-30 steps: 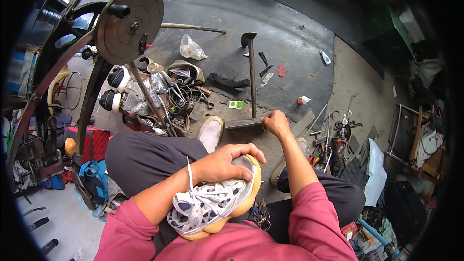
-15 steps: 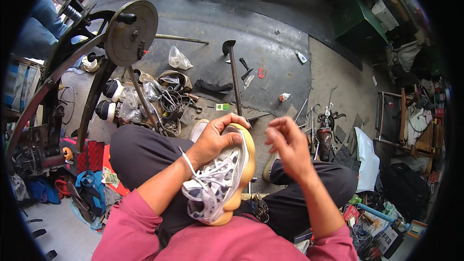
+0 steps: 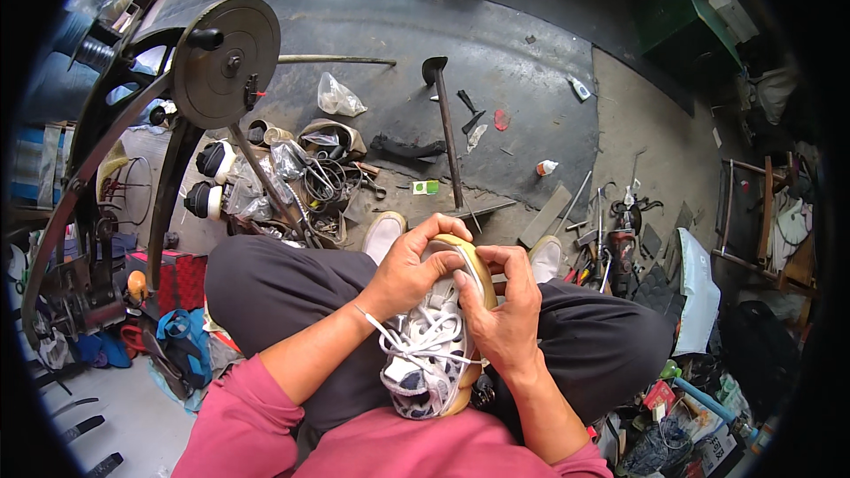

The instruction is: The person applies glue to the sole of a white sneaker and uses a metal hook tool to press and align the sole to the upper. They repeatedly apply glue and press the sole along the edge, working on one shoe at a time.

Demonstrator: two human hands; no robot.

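A white and grey sneaker (image 3: 423, 356) with navy patches, white laces and a yellow sole rests against my lap, its toe toward my shirt. My left hand (image 3: 414, 267) grips the far, heel end from the left, with the thumb over the collar. On the other side, my right hand (image 3: 506, 305) presses its thumb against the collar edge, fingers bent round the yellow sole. Both hands are closed on the sneaker. Whether something small sits between the right fingers is hidden. A thin spike shows just beyond the heel; I cannot tell what it belongs to.
A machine with a dark handwheel (image 3: 227, 62) stands at left. Ahead, a metal post (image 3: 449, 137) rises from the floor. Cords, jars and a plastic bag (image 3: 339, 96) lie front left; hand tools (image 3: 626, 221) lie at right. A small bottle (image 3: 546, 167) stands on the floor.
My right hand, raised apart from the sneaker before, has come down and left onto its heel. The sneaker has turned more upright, with less of its sole side showing.
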